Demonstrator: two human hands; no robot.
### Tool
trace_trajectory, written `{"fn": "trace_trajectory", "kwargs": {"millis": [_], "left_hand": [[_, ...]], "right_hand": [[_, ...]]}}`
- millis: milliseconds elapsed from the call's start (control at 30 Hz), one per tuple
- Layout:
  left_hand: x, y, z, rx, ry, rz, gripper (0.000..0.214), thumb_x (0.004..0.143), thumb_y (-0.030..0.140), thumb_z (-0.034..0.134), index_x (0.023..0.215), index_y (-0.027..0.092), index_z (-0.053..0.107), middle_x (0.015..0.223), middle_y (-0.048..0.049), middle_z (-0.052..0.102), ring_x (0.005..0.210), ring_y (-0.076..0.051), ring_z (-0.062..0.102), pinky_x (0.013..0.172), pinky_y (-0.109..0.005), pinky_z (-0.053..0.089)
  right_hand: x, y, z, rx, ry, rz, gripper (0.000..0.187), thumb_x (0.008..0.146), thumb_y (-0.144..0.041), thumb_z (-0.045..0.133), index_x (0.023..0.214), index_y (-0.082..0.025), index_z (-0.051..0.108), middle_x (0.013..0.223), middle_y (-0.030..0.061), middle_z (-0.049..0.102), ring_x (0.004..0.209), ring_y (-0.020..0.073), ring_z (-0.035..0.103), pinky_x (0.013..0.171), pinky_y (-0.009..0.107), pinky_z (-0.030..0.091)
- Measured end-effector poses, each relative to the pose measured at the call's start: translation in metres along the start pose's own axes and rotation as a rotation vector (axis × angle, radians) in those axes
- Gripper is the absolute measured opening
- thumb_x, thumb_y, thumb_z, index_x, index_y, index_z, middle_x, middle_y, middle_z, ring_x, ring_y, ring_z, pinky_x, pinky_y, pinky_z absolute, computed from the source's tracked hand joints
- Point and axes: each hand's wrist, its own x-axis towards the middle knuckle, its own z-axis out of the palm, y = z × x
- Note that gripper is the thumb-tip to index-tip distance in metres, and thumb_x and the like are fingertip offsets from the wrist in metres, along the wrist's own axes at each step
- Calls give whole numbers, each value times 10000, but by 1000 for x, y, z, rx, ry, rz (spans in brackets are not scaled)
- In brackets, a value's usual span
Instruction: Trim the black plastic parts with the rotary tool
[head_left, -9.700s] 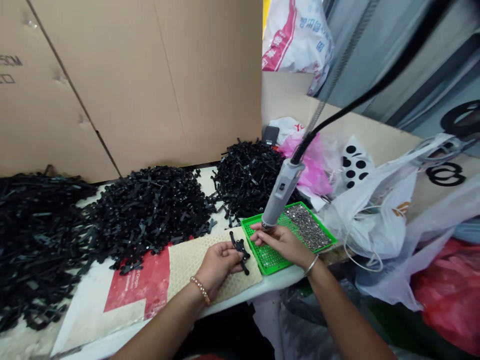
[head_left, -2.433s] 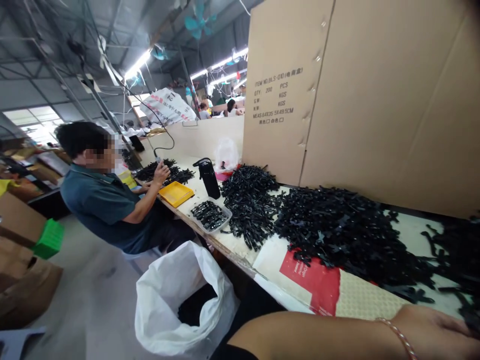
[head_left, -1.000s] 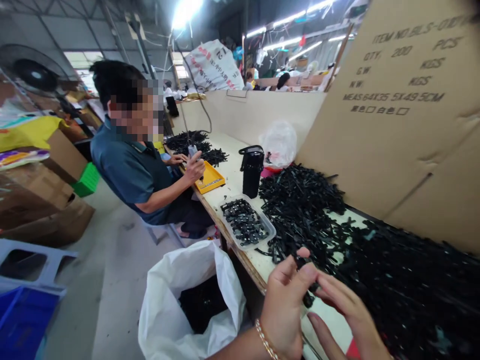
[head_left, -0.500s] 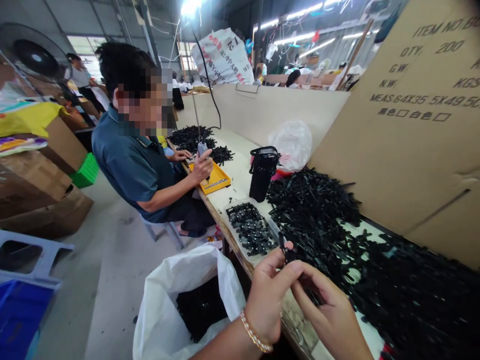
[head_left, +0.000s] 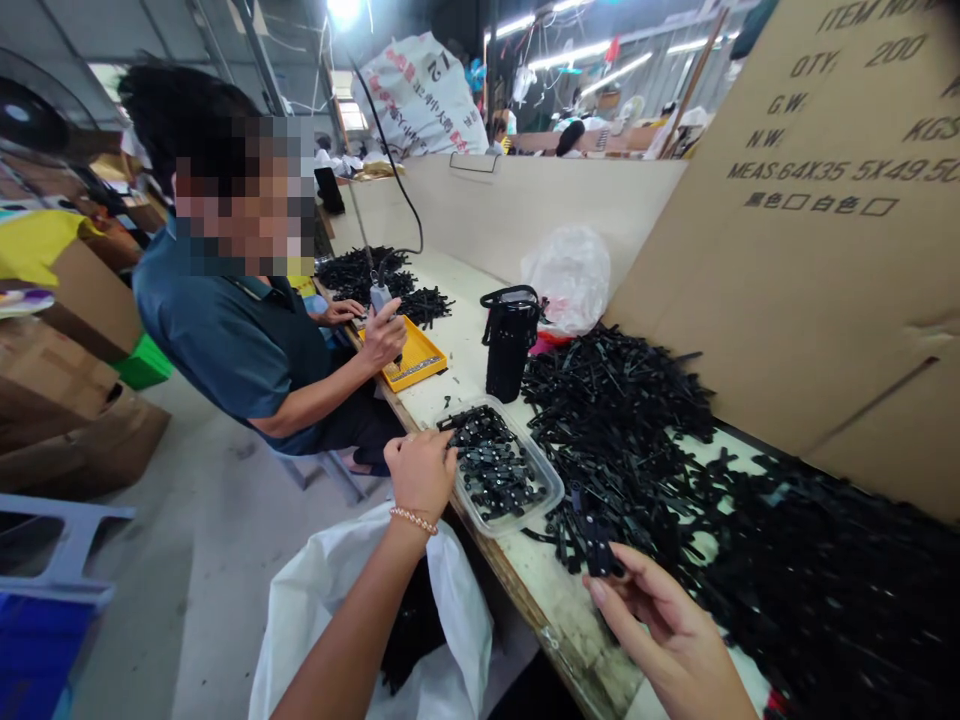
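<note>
My left hand reaches to the near edge of a clear plastic tray filled with several black plastic parts; its fingers are curled at the rim. What they hold, if anything, is hidden. My right hand is at the table's front edge, pinching a small bunch of black plastic parts between thumb and fingers. A big heap of black parts covers the table to the right.
A co-worker in a dark shirt sits at the left with a tool over a yellow tray. A black bottle stands behind the clear tray. A white bag hangs open below the table edge. A cardboard wall backs the table.
My hands were together on the black parts. Now my left hand has moved away to the clear tray, and my right hand alone keeps the parts.
</note>
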Motion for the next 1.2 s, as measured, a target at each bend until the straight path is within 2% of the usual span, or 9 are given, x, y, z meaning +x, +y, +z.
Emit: {"fn": "trace_trajectory", "kwargs": {"millis": [267,533,700,767,867,967,1033,1200], "left_hand": [[16,-4,0,-42,1,19,251,852,181,502,996,253,694,1016,-44,711,979,-234,605,924,-428,291],[33,-11,14,-48,3,67,219,854,199,523,987,238,693,1008,-41,719,979,-219,622,1009,-415,264],[27,-17,16,-147,97,76,235,868,220,500,1018,206,680,1011,-64,704,969,-222,619,974,-394,337],[22,-23,23,-292,178,41,261,872,218,476,1049,178,664,1029,-79,685,957,-212,616,929,-359,397],[10,-30,44,-618,268,-134,301,867,214,462,1098,136,638,1080,-113,655,1005,-208,602,918,-330,443],[-2,-32,65,-889,213,-302,340,877,241,471,1165,124,610,1216,-133,608,1142,-219,550,1013,-355,402],[-8,-30,73,-958,176,-336,357,886,254,476,1197,127,598,1288,-130,569,1213,-222,503,1066,-370,353],[-11,-25,73,-1030,148,-374,376,894,239,464,1222,106,590,1314,-138,551,1244,-223,483,1095,-375,323]], "right_hand": [[-6,4,0,68,-32,122,493,779,-513,727,1110,-164,618,920,96,670,827,234,653,778,279,569],[-5,-10,7,87,-27,63,484,878,-449,640,1276,-219,488,825,35,611,768,168,613,723,213,530],[9,-18,15,-10,-68,-11,446,899,-413,599,1275,-191,508,827,31,602,756,164,597,715,225,508],[21,-21,24,-57,-83,-50,452,900,-390,587,1295,-186,508,820,19,602,750,157,584,735,235,488],[47,-26,45,-118,-138,-129,474,891,-365,558,1326,-187,499,793,5,601,729,159,569,740,260,469],[74,-27,72,-220,-181,-213,442,879,-336,528,1296,-191,540,811,19,627,759,181,574,747,292,465],[88,-26,89,-320,-180,-269,404,867,-298,517,1249,-184,581,829,31,650,781,199,578,770,321,458],[100,-21,115,-533,-150,-299,375,842,-216,541,1206,-158,608,827,35,673,789,218,585,779,343,448]]}}
